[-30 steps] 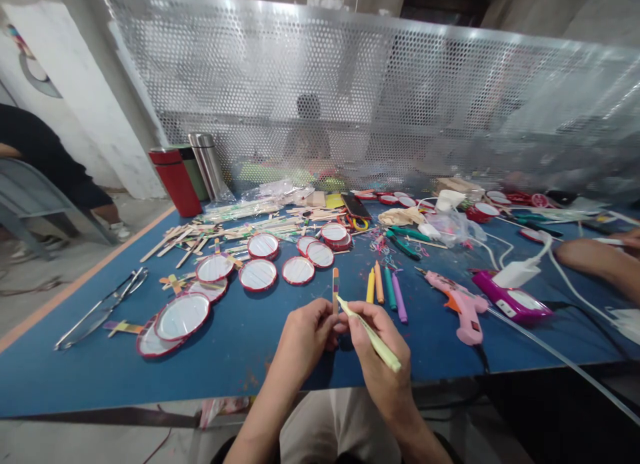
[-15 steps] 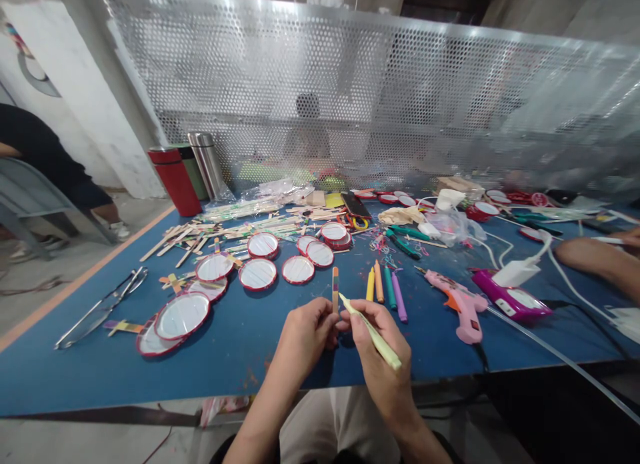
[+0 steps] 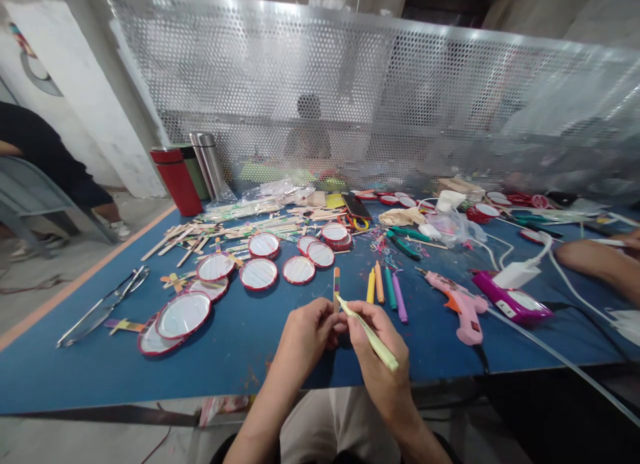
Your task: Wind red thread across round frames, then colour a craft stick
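Between the fingers of my left hand (image 3: 316, 327) a wooden craft stick (image 3: 337, 281) stands upright, with coloured bands on its upper part. My right hand (image 3: 383, 341) is closed around a pale yellow marker (image 3: 373, 337), its tip touching or very near the stick. Just beyond my right hand lie a yellow marker (image 3: 371, 285), an orange marker (image 3: 379, 282), a teal marker (image 3: 390, 289) and a purple marker (image 3: 399, 297). Several round red-rimmed discs (image 3: 258, 275) lie on the table to the left of my hands.
A pink glue gun (image 3: 463, 307) and a purple power strip (image 3: 510, 303) with cables lie right. Eyeglasses (image 3: 103, 307) rest at left. Loose craft sticks (image 3: 195, 237) and flasks (image 3: 177, 181) stand farther back, before a perforated metal panel (image 3: 350, 91). Another person's arm (image 3: 597, 261) reaches in at right.
The marker's tip has shifted slightly left and down along the stick, my right hand moving a little with it. My left hand keeps its hold on the stick.
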Available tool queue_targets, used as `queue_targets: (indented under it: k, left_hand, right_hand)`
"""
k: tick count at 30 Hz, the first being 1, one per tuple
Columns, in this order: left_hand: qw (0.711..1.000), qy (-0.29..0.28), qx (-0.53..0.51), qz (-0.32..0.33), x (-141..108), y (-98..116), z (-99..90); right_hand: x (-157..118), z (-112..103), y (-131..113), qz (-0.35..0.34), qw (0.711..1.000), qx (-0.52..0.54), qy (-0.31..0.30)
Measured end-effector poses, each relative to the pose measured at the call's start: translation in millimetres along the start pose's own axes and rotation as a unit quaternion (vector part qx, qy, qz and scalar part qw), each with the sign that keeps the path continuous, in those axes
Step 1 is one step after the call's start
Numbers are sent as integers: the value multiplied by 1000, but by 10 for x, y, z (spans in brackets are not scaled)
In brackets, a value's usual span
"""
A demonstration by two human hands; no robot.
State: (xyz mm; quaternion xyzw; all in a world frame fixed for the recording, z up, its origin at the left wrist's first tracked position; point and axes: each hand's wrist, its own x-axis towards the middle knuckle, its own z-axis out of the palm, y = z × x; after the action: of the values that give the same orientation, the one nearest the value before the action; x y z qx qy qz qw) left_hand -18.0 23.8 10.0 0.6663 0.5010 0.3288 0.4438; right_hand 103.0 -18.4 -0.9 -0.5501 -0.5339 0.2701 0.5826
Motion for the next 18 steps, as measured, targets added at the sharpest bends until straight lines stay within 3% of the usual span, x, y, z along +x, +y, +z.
queue_targets:
  k: [5,13,18]
  left_hand:
    - [1000,-3,4,-3,-8,9,-3]
    - [1000,-3,2,11,5,-34,8]
    - [1000,-4,3,9,-11,-18,0]
  right_hand:
    - [-9,7,33,11,1000,19,17]
    - [2,-16,3,-35,999,-5,-16]
    - [4,3,25,-13,1000,-14,1]
